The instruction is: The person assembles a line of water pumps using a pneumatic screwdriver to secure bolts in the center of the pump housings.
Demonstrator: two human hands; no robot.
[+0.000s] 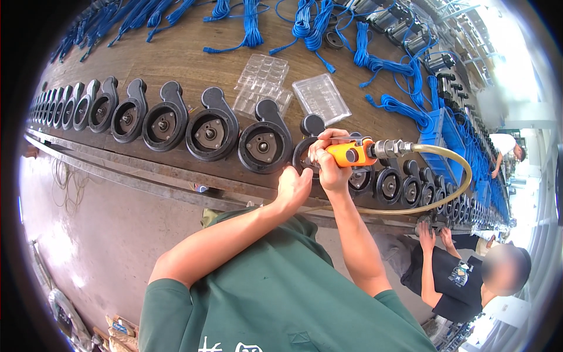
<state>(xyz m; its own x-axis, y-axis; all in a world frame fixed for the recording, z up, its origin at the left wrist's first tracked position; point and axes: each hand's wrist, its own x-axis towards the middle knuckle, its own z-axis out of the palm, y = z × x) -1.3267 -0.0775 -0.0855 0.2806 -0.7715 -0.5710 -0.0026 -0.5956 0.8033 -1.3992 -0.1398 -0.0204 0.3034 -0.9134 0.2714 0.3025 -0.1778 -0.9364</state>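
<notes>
My right hand (328, 161) grips an orange air-powered driver (352, 154) held over a black round pump housing (306, 149) at the front edge of the wooden bench (176, 64). A yellowish air hose (451, 182) loops from the tool's metal fitting. My left hand (292, 185) rests against the lower left rim of that same housing, fingers curled on it. A long row of matching black housings (211, 132) runs along the bench edge to both sides.
Two clear plastic trays (321, 97) lie behind the row. Coiled blue cables (305, 26) cover the back of the bench, with a blue bin (437, 138) to the right. Another person in a black shirt (451, 276) works at the bench further right.
</notes>
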